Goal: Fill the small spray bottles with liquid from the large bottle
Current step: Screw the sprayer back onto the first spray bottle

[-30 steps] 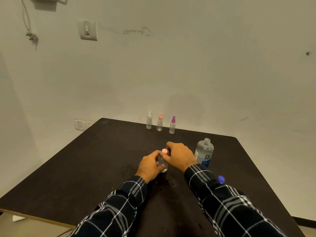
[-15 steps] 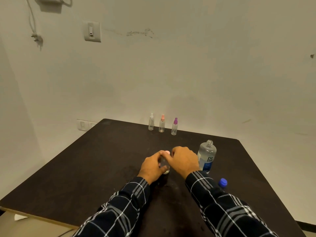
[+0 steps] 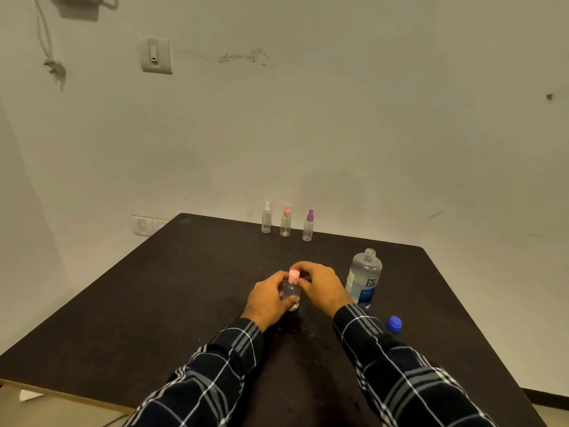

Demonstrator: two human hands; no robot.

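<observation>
Three small spray bottles (image 3: 285,223) stand at the table's (image 3: 154,303) far edge, contents unclear. Mid-table, the left hand (image 3: 268,298) curls round a small clear bottle (image 3: 292,291). The right hand (image 3: 321,288) pinches its pink top (image 3: 294,275). Just right stand the uncapped large bottle (image 3: 363,277) and a blue cap (image 3: 394,323).

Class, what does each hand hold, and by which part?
Both hold one small spray bottle: the left hand grips its clear body, the right hand pinches its pink spray top.

Pink cap (image 3: 294,274) more exposed than before
</observation>
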